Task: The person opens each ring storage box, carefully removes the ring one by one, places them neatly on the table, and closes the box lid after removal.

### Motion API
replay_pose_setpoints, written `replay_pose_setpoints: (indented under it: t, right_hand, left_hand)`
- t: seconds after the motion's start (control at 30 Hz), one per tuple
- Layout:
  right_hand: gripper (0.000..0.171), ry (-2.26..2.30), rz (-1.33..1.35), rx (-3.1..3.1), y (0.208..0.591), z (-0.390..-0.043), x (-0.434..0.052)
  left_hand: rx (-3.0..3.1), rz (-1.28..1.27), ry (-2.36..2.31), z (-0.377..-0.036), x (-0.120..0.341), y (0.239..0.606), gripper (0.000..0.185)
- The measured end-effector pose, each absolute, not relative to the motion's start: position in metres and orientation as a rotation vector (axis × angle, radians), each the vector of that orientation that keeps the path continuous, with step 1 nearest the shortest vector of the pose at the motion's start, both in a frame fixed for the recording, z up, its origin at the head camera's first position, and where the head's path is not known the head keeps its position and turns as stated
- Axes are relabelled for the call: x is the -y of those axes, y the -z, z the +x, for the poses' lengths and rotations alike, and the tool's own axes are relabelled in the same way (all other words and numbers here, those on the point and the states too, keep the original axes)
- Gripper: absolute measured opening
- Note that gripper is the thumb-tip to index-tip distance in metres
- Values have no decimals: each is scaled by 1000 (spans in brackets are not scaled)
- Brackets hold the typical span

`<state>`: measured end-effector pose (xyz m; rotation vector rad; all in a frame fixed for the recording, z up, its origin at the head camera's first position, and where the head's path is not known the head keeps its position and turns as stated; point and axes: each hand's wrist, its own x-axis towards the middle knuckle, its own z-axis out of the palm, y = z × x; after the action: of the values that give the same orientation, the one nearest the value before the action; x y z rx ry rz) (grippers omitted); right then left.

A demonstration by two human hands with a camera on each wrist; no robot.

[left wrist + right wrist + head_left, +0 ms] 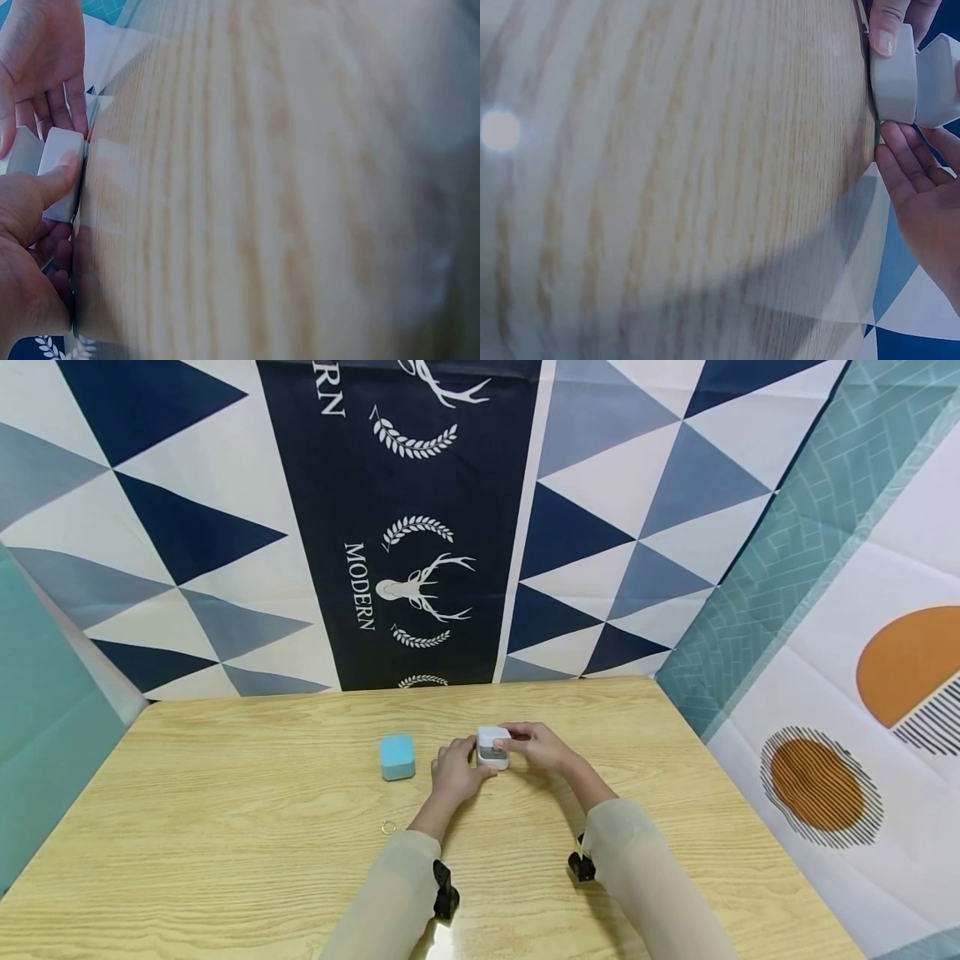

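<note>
White box (492, 747) sits opened between both hands; left hand (459, 770) pinches its base, right hand (536, 745) grips the lid; blue box (397, 757) lies left of it

Head overhead; wrists close, table-level.

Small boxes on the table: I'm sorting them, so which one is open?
The white box, held between both hands with its lid raised. The blue box sits closed and untouched to its left.
</note>
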<state>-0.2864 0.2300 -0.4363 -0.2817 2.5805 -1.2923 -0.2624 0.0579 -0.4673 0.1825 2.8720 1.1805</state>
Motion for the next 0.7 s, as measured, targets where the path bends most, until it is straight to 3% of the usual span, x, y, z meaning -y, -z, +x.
replay_pose_setpoints:
  t: [0.2,0.57,0.7]
  right_hand:
    - [48,1277,-310,-2568,404,-265,-219]
    - [48,1247,-306,-2580,403,-265,-219]
    - [49,1249,-299,-2589,420,-276,-225]
  left_hand:
    - [-2873,195,-1183,-262,-58,467,67]
    - [-2871,197,-1184,-261,-58,467,67]
    - [-2869,195,-1186,-261,-58,467,67]
